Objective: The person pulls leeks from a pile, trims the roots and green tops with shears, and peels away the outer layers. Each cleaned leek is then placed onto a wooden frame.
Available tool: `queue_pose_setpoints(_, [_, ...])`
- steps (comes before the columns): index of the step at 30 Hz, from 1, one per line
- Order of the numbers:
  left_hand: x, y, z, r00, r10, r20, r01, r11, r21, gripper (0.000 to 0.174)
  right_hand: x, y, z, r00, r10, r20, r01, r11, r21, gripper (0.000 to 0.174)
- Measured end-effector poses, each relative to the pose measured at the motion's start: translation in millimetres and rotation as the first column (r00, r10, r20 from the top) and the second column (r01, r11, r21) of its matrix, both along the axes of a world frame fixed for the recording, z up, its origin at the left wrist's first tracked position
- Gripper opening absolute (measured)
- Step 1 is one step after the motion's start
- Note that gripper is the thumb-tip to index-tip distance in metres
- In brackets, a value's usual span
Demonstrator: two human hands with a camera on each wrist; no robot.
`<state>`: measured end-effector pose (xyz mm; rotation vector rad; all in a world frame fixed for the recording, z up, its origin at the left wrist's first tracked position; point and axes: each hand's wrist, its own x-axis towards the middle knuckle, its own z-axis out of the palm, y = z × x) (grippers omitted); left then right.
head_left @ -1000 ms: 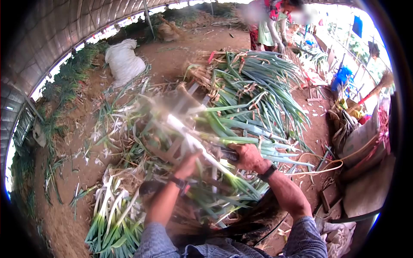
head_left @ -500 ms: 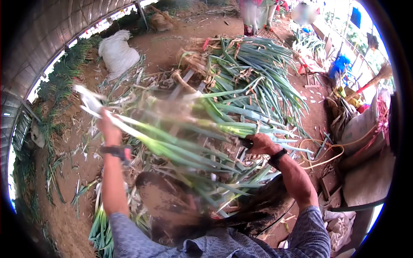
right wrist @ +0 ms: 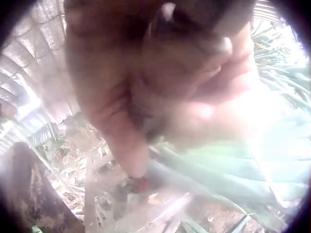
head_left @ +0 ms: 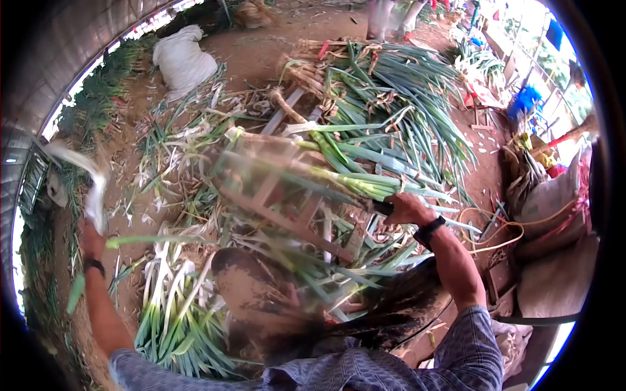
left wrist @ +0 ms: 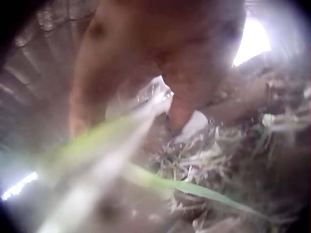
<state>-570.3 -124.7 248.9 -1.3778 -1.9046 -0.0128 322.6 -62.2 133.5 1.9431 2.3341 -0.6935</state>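
At the far left of the head view, my left hand is held out low and blurred, gripping leeks. A white leek stalk rises above the hand, and a green leaf trails to the right. The left wrist view shows pale stalks between the fingers. My right hand grips a dark-handled tool over the leek leaves, its far end lost in blur. Below it is a slatted wooden frame. To the right of my left hand lies a bunch of leeks with white stalks and green tops.
A large heap of leeks lies ahead to the right. A white sack sits on the soil at the upper left, with loose trimmings below it. More sacks stand at the right. Another person's legs show at the far end.
My left hand has swung from the middle out to the far left, carrying leeks. My right hand has shifted slightly right and up, still holding the dark-handled tool. The view has tilted down.
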Motion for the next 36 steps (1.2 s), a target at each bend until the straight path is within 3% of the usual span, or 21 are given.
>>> queue_pose_setpoints(2, [43, 7, -45, 0.988, 0.101, 0.117, -0.074, 0.973, -0.218, 0.042, 4, -4, -4, 1.000, 0.001, -0.009, -0.001, 1.000, -0.003, 0.054])
queue_pose_setpoints(5, [142, 49, -77, 0.886, -0.001, 0.464, 0.217, 0.884, -0.414, 0.028, 15, -6, -3, 0.995, -0.089, 0.048, 0.088, 0.995, 0.037, 0.056])
queue_pose_setpoints(7, [198, 106, -116, 0.760, -0.095, 0.643, 0.382, 0.865, -0.324, 0.028, 17, -15, 2, 0.998, -0.057, 0.038, 0.056, 0.998, 0.022, 0.057])
queue_pose_setpoints(8, [223, 136, -144, 0.444, -0.035, 0.895, 0.451, 0.872, -0.190, 0.027, 17, -18, 2, 0.999, 0.004, 0.051, -0.003, 1.000, -0.024, 0.056])
queue_pose_setpoints(9, [293, 145, -123, 0.165, -0.043, 0.985, 0.501, 0.864, -0.046, 0.026, 16, -21, 1, 0.996, 0.064, 0.057, -0.060, 0.996, -0.071, 0.056])
queue_pose_setpoints(10, [323, 170, -149, -0.087, -0.102, 0.991, 0.570, 0.811, 0.133, 0.022, 15, -26, 2, 0.998, 0.052, -0.040, -0.053, 0.998, -0.034, 0.051])
queue_pose_setpoints(11, [381, 171, -124, -0.090, -0.092, 0.992, 0.676, 0.726, 0.129, 0.025, 16, -24, 2, 0.999, -0.001, -0.036, 0.002, 1.000, 0.022, 0.049])
queue_pose_setpoints(12, [406, 197, -159, -0.276, 0.040, 0.960, 0.660, 0.734, 0.159, 0.018, 18, -23, 2, 0.998, -0.056, -0.033, 0.058, 0.995, 0.077, 0.047])
queue_pose_setpoints(13, [443, 210, -169, -0.290, 0.061, 0.955, 0.716, 0.676, 0.175, 0.008, 21, -22, 3, 0.993, -0.111, -0.032, 0.115, 0.984, 0.134, 0.045])
queue_pose_setpoints(16, [525, 218, -202, -0.580, 0.283, 0.764, 0.729, 0.600, 0.331, 0.020, 23, -31, 7, 0.998, -0.047, 0.043, 0.045, 0.998, 0.044, 0.045])
queue_pose_setpoints(17, [547, 217, -207, -0.549, 0.335, 0.766, 0.719, 0.657, 0.228, 0.023, 26, -33, 2, 1.000, 0.010, 0.024, -0.011, 1.000, 0.029, 0.046])
queue_pose_setpoints(19, [579, 211, -225, -0.604, 0.358, 0.713, 0.635, 0.756, 0.159, 0.027, 23, -34, 13, 0.997, -0.075, 0.014, 0.075, 0.997, -0.028, 0.048])
queue_pose_setpoints(21, [594, 211, -241, -0.736, 0.277, 0.618, 0.497, 0.841, 0.215, 0.026, 31, -31, 17, 0.982, -0.187, -0.014, 0.186, 0.982, -0.024, 0.048])
queue_pose_setpoints(23, [603, 215, -261, -0.880, 0.145, 0.452, 0.294, 0.914, 0.280, 0.025, 37, -32, 17, 0.982, -0.188, 0.029, 0.190, 0.978, -0.082, 0.051])
queue_pose_setpoints(24, [609, 218, -261, -0.895, 0.079, 0.438, 0.207, 0.945, 0.254, 0.023, 37, -33, 17, 0.984, -0.176, 0.009, 0.176, 0.980, -0.092, 0.052])
queue_pose_setpoints(26, [609, 242, -298, -0.872, 0.026, 0.488, 0.175, 0.950, 0.261, 0.021, 37, -32, 22, 0.990, -0.141, -0.008, 0.140, 0.984, -0.114, 0.056])
queue_pose_setpoints(28, [602, 261, -305, -0.894, 0.143, 0.424, 0.170, 0.985, 0.025, 0.020, 39, -31, 22, 0.986, -0.158, -0.046, 0.155, 0.986, -0.062, 0.057])
queue_pose_setpoints(30, [602, 267, -322, -0.911, 0.107, 0.398, 0.180, 0.972, 0.153, 0.028, 42, -30, 23, 0.985, -0.169, -0.036, 0.168, 0.986, -0.010, 0.056])
queue_pose_setpoints(31, [606, 256, -295, -0.951, 0.142, 0.273, 0.180, 0.976, 0.120, 0.034, 46, -29, 21, 0.985, -0.169, -0.046, 0.169, 0.986, -0.002, 0.056])
queue_pose_setpoints(34, [618, 242, -260, -0.926, 0.045, 0.374, 0.130, 0.970, 0.205, 0.045, 55, -30, 15, 0.975, -0.205, -0.086, 0.203, 0.979, -0.031, 0.054])
queue_pose_setpoints(36, [609, 247, -285, -0.927, 0.113, 0.358, 0.200, 0.956, 0.214, 0.049, 53, -30, 14, 0.974, -0.215, -0.064, 0.214, 0.977, -0.024, 0.054])
